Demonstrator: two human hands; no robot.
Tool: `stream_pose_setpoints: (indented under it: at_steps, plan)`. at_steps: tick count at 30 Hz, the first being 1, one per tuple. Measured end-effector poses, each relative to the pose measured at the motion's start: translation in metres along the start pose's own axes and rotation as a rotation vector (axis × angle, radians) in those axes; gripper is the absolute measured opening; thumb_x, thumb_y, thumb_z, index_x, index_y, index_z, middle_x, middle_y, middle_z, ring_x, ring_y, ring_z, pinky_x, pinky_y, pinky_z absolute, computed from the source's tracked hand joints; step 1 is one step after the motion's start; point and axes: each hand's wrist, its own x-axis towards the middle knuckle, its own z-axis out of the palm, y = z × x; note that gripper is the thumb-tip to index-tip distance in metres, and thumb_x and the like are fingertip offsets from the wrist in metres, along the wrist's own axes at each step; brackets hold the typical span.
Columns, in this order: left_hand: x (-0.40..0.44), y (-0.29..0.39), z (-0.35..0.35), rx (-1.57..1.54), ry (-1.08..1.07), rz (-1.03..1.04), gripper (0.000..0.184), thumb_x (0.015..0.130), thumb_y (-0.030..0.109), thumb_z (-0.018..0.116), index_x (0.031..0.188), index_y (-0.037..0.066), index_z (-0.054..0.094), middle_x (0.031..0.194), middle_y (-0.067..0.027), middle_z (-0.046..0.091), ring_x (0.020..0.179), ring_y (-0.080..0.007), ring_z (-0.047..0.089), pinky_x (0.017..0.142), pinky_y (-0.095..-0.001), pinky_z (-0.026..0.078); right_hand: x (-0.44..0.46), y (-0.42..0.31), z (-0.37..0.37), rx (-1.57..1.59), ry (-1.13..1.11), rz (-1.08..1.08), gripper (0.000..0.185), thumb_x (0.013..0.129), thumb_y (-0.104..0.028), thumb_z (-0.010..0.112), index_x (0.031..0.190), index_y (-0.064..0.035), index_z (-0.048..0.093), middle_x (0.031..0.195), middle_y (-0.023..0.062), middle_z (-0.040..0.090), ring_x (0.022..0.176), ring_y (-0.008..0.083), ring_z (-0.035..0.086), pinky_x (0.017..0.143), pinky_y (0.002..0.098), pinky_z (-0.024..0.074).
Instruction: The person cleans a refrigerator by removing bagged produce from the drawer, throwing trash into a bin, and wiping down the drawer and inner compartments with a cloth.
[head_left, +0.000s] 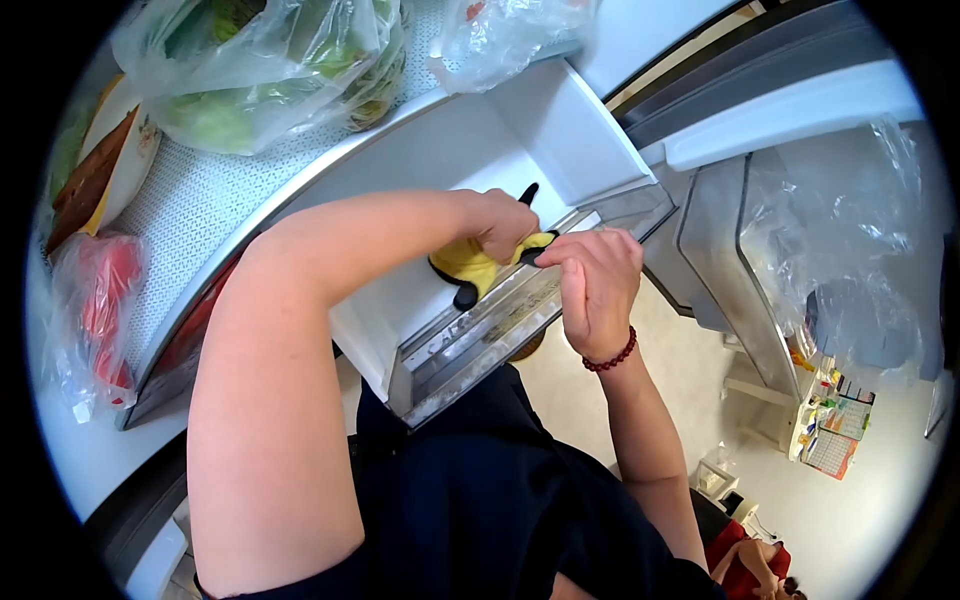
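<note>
A white drawer (400, 190) with a clear, stained front edge is pulled out below the fridge shelf. Inside it, near that front edge, lies a yellow and black cloth-like item (465, 268). My left hand (503, 225) reaches over the drawer, its fingers closed on the yellow part. On the right, my right hand (600, 280), with a dark red bead bracelet on the wrist, pinches a black end of the same item above the drawer's front edge.
Bagged green vegetables (270, 80) and another plastic bag (510, 40) rest on the shelf. At left are a bowl (130, 165) and a bagged red item (108, 300). The open fridge door (720, 240) stands at right. A person in red (745, 565) is at lower right.
</note>
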Motion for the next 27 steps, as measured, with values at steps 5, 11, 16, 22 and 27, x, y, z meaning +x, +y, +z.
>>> stream_pose_setpoints:
  at_steps: [5, 11, 16, 22, 27]
  plan:
    - [0.011, -0.030, 0.040, -0.463, -0.356, 0.044, 0.043, 0.057, 0.008, 0.079, 0.097, 0.001, 0.066, 0.084, -0.0077, 0.066, 0.075, -0.0199, 0.062, 0.064, -0.0364, 0.050, -0.002, -0.003, -0.002, 0.005, -0.004, 0.006, 0.022, 0.085, -0.010, 0.043, 0.075, -0.0102, 0.063, 0.080, 0.0021, 0.061, 0.077, 0.0217, 0.051, 0.084, 0.0364, 0.0328]
    - [-0.016, -0.007, 0.014, -0.352, -0.686, -0.086, 0.050, 0.059, 0.018, 0.084, 0.103, 0.005, 0.066, 0.091, -0.0081, 0.066, 0.083, -0.0221, 0.062, 0.070, -0.0352, 0.050, -0.001, -0.006, -0.005, -0.007, -0.038, 0.036, 0.027, 0.087, -0.012, 0.039, 0.076, -0.0102, 0.063, 0.079, 0.0026, 0.061, 0.078, 0.0222, 0.051, 0.086, 0.0366, 0.0320]
    - [-0.012, 0.003, -0.042, -0.666, -0.080, 0.179, 0.037, 0.062, 0.011, 0.078, 0.095, 0.001, 0.065, 0.091, -0.0103, 0.067, 0.083, -0.0173, 0.060, 0.072, -0.0311, 0.049, -0.001, 0.000, 0.001, 0.010, 0.007, -0.018, 0.019, 0.084, -0.010, 0.045, 0.074, -0.0098, 0.062, 0.078, 0.0009, 0.060, 0.078, 0.0201, 0.054, 0.083, 0.0374, 0.0338]
    - [0.012, 0.008, -0.024, -0.640, -0.016, 0.237, 0.036, 0.061, 0.011, 0.075, 0.094, 0.001, 0.066, 0.092, -0.0107, 0.066, 0.084, -0.0218, 0.063, 0.067, -0.0351, 0.051, -0.001, 0.001, 0.003, -0.020, -0.038, -0.010, 0.022, 0.085, -0.012, 0.042, 0.076, -0.0099, 0.063, 0.081, 0.0019, 0.063, 0.080, 0.0208, 0.054, 0.084, 0.0370, 0.0335]
    - [0.010, 0.016, -0.017, -0.336, -0.130, 0.082, 0.031, 0.062, 0.009, 0.070, 0.091, 0.001, 0.066, 0.088, -0.0126, 0.065, 0.082, -0.0249, 0.062, 0.069, -0.0358, 0.049, 0.000, -0.002, 0.005, -0.026, -0.032, 0.009, 0.024, 0.085, -0.013, 0.041, 0.074, -0.0097, 0.063, 0.080, 0.0024, 0.062, 0.080, 0.0208, 0.053, 0.084, 0.0362, 0.0327]
